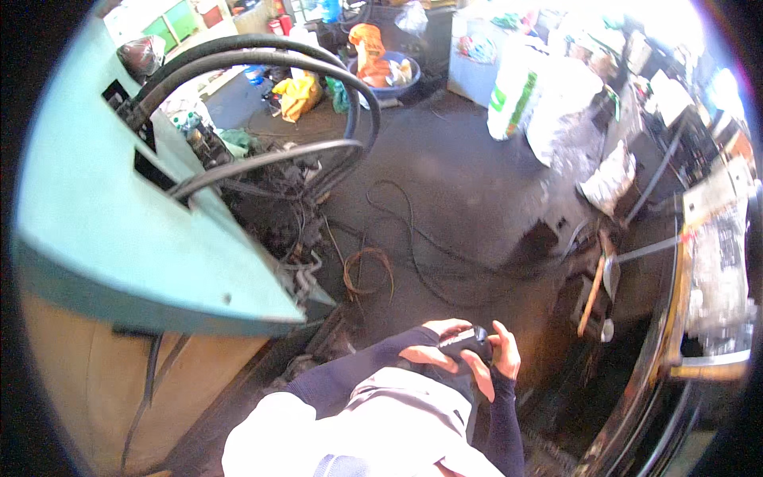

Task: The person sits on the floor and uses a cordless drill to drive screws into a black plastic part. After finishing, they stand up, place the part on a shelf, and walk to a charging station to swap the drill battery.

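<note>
Close in front of my body, a small black rounded device (467, 342) with a pale marking sits between my two hands. My left hand (430, 354) grips it from the left, fingers along the far side and thumb nearer to me. From the other side my right hand (505, 354) closes round it, fingers raised at its right edge and thumb across the near side. What kind of device it is, I cannot make out. Both forearms are in dark sleeves, below a white top.
A light-blue machine housing (151, 230) with thick black hoses (262, 57) fills the left. A dark cable (413, 230) and a coiled wire (389, 274) lie on the floor. White sacks (556, 103), a blue tub (389, 89) and a wooden-handled tool (590, 298) stand farther off.
</note>
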Available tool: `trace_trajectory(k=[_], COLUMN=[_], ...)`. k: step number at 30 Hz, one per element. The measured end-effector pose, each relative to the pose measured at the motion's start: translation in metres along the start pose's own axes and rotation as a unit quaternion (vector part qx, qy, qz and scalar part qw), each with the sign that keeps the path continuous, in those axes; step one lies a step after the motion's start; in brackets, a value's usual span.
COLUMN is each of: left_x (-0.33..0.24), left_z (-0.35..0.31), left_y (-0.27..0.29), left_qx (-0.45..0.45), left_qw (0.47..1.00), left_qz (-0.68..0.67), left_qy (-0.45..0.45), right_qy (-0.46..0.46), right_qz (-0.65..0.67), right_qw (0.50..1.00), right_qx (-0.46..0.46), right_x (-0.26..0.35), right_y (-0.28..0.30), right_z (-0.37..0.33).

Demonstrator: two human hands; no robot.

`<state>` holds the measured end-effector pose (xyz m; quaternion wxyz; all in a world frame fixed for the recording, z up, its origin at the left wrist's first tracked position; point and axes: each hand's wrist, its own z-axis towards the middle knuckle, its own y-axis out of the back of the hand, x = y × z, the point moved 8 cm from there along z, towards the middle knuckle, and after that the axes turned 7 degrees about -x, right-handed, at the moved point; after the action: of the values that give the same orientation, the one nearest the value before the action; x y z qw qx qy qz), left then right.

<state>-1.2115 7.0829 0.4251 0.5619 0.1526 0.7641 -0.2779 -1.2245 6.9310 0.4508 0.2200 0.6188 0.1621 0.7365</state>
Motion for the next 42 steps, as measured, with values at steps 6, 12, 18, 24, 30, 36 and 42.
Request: trace_trajectory(k=[6,12,18,24,30,36,42], left_x=[-0.032,-0.122,-0.144,-0.225,-0.316,-0.307,-0.331], left_z=[0.185,0.278,0.374,0.479,0.48,0.472,0.376], left_y=[0.124,0.273,0.433,0.614,0.776,0.964,1.096], left_qx=[-0.108,-0.395,-0.442,-0.474,-0.526,-0.627,-0.784], left_qw=[0.994,0.91,0.896,0.855,0.816,0.776,0.621], left_qz=[-0.001,0.123,0.001,0.198,0.226,0.042,-0.009], left_qy=[-0.01,-0.035,-0.035,-0.076,-0.082,-0.041,0.019], right_qy=[0.093,0.277,0.26,0.26,0.32,0.354,0.442], right_qz=[-0.019,-0.048,-0.07,-0.058,0.037,0.047,0.127], right_qw=[0.993,0.937,0.899,0.91,0.885,0.815,0.644], right_qx=[0.067,0.209,0.346,0.318,0.335,0.457,0.612], right_x=[-0.053,-0.002,-0.017,-0.001,0.087,0.132,0.244], right_y=[-0.043,-0.115,-0.243,-0.337,-0.457,-0.654,-0.849], right_z=[0.243,0.471,0.654,0.85,0.984,1.088,1.109])
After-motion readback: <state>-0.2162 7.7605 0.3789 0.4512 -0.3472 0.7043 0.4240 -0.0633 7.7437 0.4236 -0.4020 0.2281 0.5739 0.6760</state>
